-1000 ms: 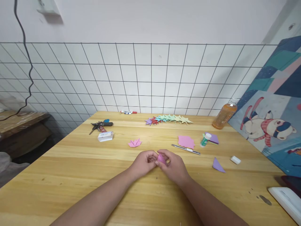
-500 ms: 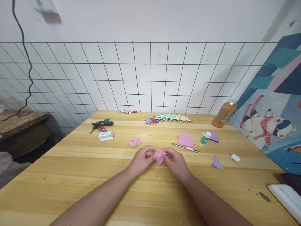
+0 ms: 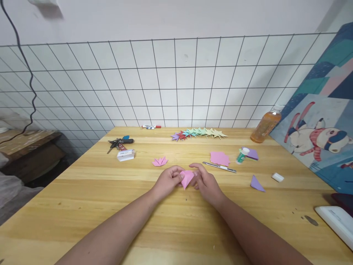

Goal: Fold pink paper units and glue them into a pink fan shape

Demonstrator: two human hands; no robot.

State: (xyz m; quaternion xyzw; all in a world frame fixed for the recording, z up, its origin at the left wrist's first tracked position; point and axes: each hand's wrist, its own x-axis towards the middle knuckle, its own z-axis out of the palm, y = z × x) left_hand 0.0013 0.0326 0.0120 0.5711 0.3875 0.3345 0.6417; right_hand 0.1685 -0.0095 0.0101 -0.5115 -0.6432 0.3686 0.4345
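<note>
My left hand (image 3: 170,181) pinches a folded piece of pink paper (image 3: 187,178) by its left side, thumb on top. The paper is kite-shaped, with a crease down it and a point toward me. At its right edge, my right hand (image 3: 206,182) has its fingers apart and slightly blurred; whether a fingertip touches the paper I cannot tell. Beyond my left hand lies a pink folded paper piece (image 3: 160,161) with several points. To the right of my hands are a stack of pink paper (image 3: 220,158) and a utility knife (image 3: 219,167).
A glue stick (image 3: 242,155) stands by purple sheets (image 3: 250,153). Nearby lie a purple folded triangle (image 3: 257,183) and an eraser (image 3: 277,177). Toward the wall are a colourful folded-paper chain (image 3: 199,133), a marker (image 3: 151,127) and a bottle (image 3: 266,126). Keys (image 3: 119,142) and a small box (image 3: 126,155) lie left.
My right hand has loosened from the pink paper and its fingers have spread. The paper stays in my left hand, turned slightly. The whole view has shifted a little.
</note>
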